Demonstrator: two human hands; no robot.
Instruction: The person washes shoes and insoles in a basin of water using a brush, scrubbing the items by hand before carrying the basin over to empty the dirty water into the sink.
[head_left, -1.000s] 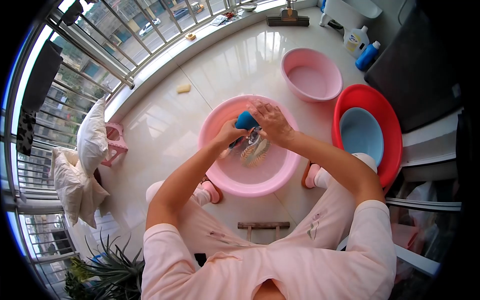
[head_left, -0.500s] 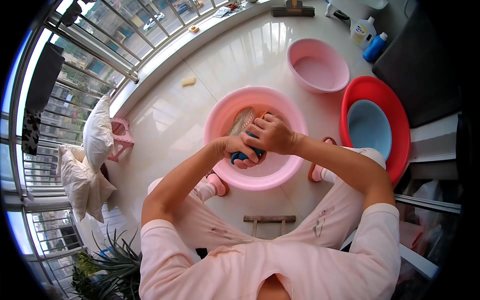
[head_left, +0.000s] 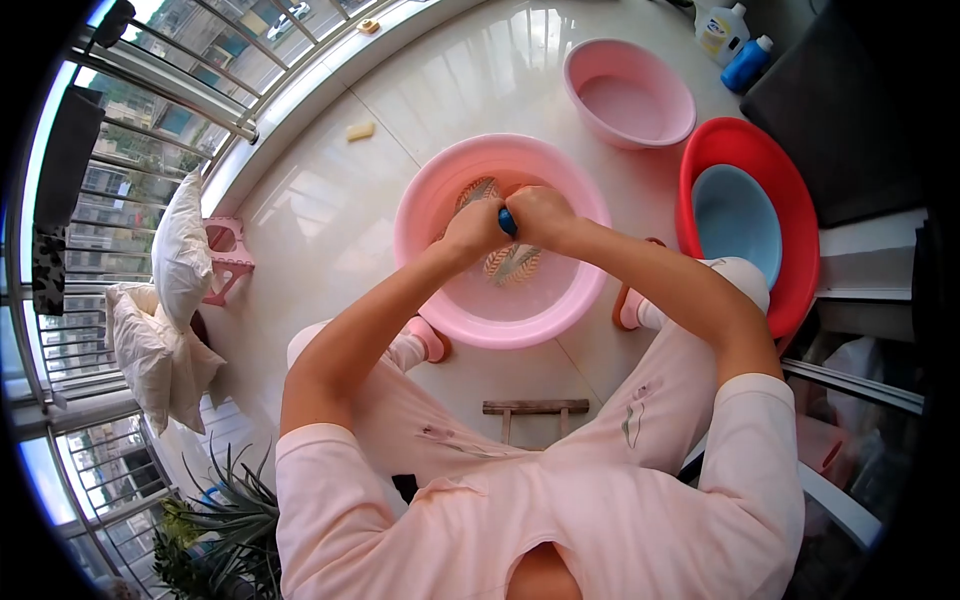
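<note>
A large pink basin [head_left: 425, 310] with water in it stands on the floor between my feet. Over it, my left hand [head_left: 477, 226] and my right hand [head_left: 541, 215] are closed side by side in fists. Between them shows a small part of a blue cloth [head_left: 508, 222], gripped from both sides; the rest is hidden in my fingers. Below, in the water, lie patterned pieces [head_left: 513, 264] with pale leaf-like markings, partly covered by my hands. Their kind is unclear. Something orange-brown lies behind my right hand.
At the far right stand a second pink basin [head_left: 630, 138] and a red basin [head_left: 803, 270] holding a blue-grey basin [head_left: 738, 230]. Bottles [head_left: 746, 65] are behind them. A yellow bar [head_left: 360, 131] lies on the floor. To the left are a pink stool [head_left: 228, 262] and pillows [head_left: 183, 255].
My hands have gone from overlapping around the blue cloth to fists side by side, with less blue showing. More of the patterned pieces is visible below. The view has shifted slightly.
</note>
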